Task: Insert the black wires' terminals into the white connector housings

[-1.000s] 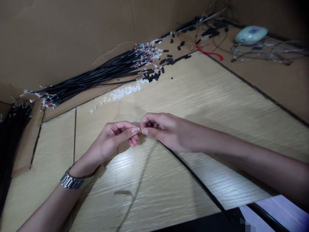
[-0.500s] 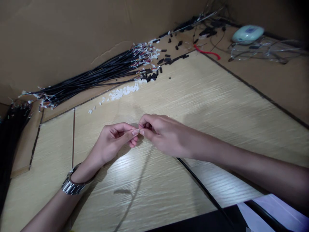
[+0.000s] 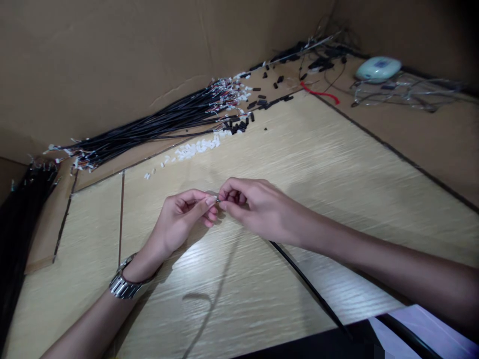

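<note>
Above the middle of the wooden table, my left hand (image 3: 183,217) pinches something tiny between thumb and forefinger, mostly covered by the fingertips. My right hand (image 3: 262,209) is closed at the thumb and forefinger on the end of a black cable (image 3: 307,281), its fingertips almost touching those of my left hand. From below my right hand the cable runs down to the lower right. A small dark piece shows between the two pinches; its details are too small to tell.
Black cables (image 3: 149,119) with bared wire ends lie along the back left. White connectors (image 3: 196,148) and black sleeves (image 3: 239,125) are scattered beside them. More cables (image 3: 22,209) sit far left. A pale green object (image 3: 377,69) and red strip (image 3: 320,92) lie back right.
The view has shifted slightly, so the scene sits a little lower and mostly further right. A little more of the dark piece shows between my fingertips.
</note>
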A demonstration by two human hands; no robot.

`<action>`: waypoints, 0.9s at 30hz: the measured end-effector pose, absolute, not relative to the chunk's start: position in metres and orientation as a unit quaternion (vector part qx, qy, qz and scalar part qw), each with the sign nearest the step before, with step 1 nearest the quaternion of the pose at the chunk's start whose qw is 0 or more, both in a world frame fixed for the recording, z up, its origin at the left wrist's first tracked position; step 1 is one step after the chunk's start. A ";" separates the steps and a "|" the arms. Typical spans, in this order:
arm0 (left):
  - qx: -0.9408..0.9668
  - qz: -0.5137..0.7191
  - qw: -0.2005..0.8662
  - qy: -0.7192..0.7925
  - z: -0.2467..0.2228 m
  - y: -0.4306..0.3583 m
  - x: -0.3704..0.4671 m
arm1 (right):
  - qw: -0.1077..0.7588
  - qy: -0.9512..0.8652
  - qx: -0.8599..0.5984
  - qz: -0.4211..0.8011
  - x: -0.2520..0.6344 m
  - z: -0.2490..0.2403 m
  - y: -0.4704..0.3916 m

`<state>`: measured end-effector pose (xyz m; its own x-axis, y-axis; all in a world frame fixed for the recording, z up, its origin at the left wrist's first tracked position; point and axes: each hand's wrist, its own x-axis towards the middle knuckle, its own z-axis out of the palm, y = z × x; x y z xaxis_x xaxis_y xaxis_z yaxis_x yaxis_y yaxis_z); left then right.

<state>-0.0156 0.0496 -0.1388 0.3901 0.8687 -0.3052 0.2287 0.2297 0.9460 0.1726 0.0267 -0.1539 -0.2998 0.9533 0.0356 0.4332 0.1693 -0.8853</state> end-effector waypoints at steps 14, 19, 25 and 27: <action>0.572 0.208 0.628 0.484 -0.140 0.052 -0.020 | 0.357 -0.762 -0.455 0.292 0.172 -0.163 0.022; 0.577 0.185 0.637 0.476 -0.138 0.054 -0.020 | 0.352 -0.777 -0.438 0.283 0.173 -0.163 0.021; 0.609 0.168 0.633 0.447 -0.139 0.055 -0.022 | 0.323 -0.801 -0.419 0.280 0.171 -0.159 0.019; 0.617 0.163 0.630 0.442 -0.140 0.055 -0.023 | 0.315 -0.802 -0.421 0.284 0.170 -0.159 0.018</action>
